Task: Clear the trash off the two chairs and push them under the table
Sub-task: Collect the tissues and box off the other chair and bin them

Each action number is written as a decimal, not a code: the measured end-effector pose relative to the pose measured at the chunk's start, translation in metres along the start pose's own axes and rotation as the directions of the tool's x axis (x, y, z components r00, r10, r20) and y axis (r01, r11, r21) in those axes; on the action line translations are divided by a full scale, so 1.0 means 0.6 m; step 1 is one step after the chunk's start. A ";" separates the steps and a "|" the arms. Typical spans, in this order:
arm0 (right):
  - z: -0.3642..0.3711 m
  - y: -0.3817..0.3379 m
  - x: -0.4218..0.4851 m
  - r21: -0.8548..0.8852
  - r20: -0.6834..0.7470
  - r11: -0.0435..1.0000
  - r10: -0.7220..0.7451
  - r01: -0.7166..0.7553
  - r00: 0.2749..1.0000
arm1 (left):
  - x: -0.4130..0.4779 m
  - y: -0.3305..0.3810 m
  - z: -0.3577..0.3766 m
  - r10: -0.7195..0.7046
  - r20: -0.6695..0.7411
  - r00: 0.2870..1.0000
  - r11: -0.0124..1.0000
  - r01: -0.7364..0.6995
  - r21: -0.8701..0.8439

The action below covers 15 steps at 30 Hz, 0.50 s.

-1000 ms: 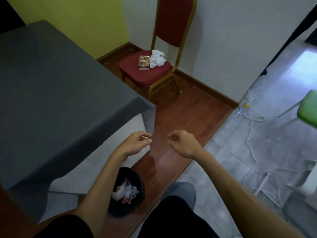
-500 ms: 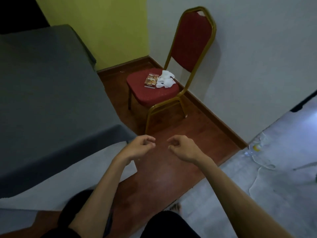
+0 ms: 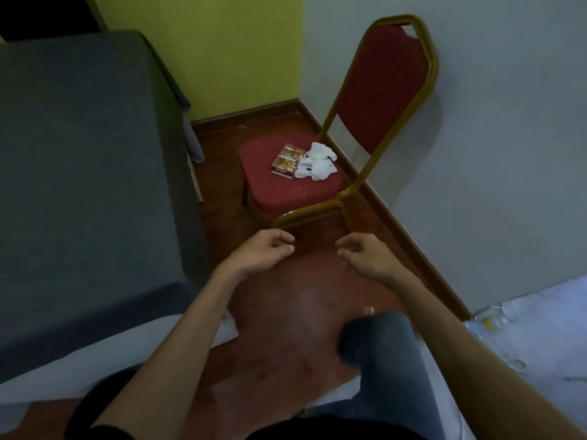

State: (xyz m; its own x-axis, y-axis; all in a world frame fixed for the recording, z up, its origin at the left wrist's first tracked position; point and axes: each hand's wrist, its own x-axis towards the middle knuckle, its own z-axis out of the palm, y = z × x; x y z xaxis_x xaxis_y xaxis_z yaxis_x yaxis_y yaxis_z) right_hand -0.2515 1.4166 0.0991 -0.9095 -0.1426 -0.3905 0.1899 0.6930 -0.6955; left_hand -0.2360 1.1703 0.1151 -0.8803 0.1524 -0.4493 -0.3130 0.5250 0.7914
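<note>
A red padded chair (image 3: 279, 192) with a gold frame stands in the far corner, its back toward the white wall. On its seat lie a small brown snack box (image 3: 286, 161) and, touching it on the right, a crumpled white tissue (image 3: 317, 162). My left hand (image 3: 263, 250) and my right hand (image 3: 365, 254) hover side by side just in front of the chair's near leg. Both hold nothing, fingers loosely curled and apart. The grey-covered table (image 3: 82, 173) fills the left side.
A black bin's rim (image 3: 95, 398) shows at the bottom left below my left arm. My knee (image 3: 378, 344) is raised over the wooden floor. Baseboard runs along the white wall on the right. Cables and small items (image 3: 490, 323) lie on the pale floor at the right.
I have moved closer to the chair, which now looks larger and nearer. The bin has slid out toward the bottom edge. My curled fingers have loosened and spread a little.
</note>
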 end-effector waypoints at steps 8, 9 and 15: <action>-0.072 0.018 0.261 -0.013 0.133 1.000 0.014 -0.013 0.991 | 0.229 0.024 -0.027 -0.165 -0.024 0.986 0.986 0.166 0.003; -0.080 0.018 0.301 -0.013 0.150 1.000 0.025 -0.023 0.988 | 0.260 0.025 -0.033 -0.196 -0.026 0.980 0.981 0.196 0.002; -0.116 0.004 0.552 -0.064 0.195 0.996 0.076 -0.064 0.978 | 0.445 0.044 -0.082 -0.364 -0.065 0.929 0.931 0.364 -0.006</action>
State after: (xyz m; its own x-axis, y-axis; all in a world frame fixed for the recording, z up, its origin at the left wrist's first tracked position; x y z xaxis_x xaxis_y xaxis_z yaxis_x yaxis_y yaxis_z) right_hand -0.5781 1.4203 0.0099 -0.8030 -0.2248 -0.5519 0.2239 0.7445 -0.6290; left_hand -0.4968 1.1838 0.0366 -0.7271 -0.1035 -0.6787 -0.6145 0.5391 0.5760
